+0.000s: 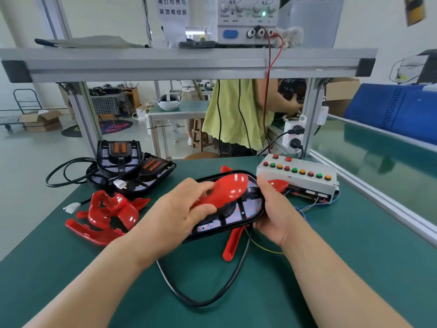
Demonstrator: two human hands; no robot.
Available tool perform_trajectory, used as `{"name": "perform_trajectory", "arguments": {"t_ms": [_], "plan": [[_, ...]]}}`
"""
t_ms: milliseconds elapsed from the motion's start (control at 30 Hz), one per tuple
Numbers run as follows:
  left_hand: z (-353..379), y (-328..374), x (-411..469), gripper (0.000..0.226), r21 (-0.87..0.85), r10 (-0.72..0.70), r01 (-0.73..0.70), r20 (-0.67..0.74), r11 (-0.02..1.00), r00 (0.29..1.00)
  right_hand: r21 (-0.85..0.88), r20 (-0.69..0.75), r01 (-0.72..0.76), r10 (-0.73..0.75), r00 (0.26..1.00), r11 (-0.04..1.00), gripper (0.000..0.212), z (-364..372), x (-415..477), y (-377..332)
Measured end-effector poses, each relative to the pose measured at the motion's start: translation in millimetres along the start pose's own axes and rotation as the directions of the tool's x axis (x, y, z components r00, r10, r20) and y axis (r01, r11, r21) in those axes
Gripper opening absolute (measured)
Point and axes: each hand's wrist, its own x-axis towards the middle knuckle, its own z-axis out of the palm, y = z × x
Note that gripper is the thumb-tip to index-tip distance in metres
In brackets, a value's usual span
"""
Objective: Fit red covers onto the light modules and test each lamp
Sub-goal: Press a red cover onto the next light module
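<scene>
Above the green worktop (343, 261), the left hand (186, 204) grips a glossy red plastic cover (230, 188) against the face of a black oval light module (246, 209), and the right hand (274, 214) clasps the module's right end. Loose red covers (108, 211) lie at the left, in front of two stacked black modules (127, 166). A grey button box (298, 183) sits just to the right.

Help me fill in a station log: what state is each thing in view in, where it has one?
red cover: lies on the light module, covering only part of it.
light module: held in both hands.
left hand: grips the red cover.
right hand: grips the light module's edge.
spare covers: piled loose, unfitted.
other modules: stacked, uncovered.
power supply: shows a green light.
</scene>
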Motion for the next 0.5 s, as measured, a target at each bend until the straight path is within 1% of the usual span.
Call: {"name": "perform_trajectory", "arguments": {"t_ms": [100,200,267,333,500], "plan": [[3.8,2.0,-4.2,0.057,-0.005,0.034,-0.034,0.035,0.999,0.999,-0.002,0.019,-0.016,0.016,1.0,1.0,0.058,2.1,-1.9,0.9],[9.1,5.1,-7.5,0.054,0.011,0.056,-0.056,-0.015,0.998,0.998,-0.022,0.019,-0.024,0.025,1.0,0.999,0.06,3.1,-1.3,1.5],[11.9,7.4,-7.0,0.045,0.07,0.146,-0.142,-0.065,0.987,0.987,-0.021,0.018,-0.023,0.023,1.0,1.0,0.062,3.8,-0.8,1.5],[14.5,9.6,-6.0,0.042,0.135,0.223,-0.21,-0.091,0.968,0.97,-0.012,0.016,-0.016,0.016,1.0,1.0,0.063,3.8,-0.3,2.1],[19.4,9.7,-7.0,0.039,0.15,0.233,-0.215,-0.114,0.965,0.966,-0.011,0.005,-0.009,0.009,1.0,1.0,0.061,5.0,-0.8,4.1]]}}
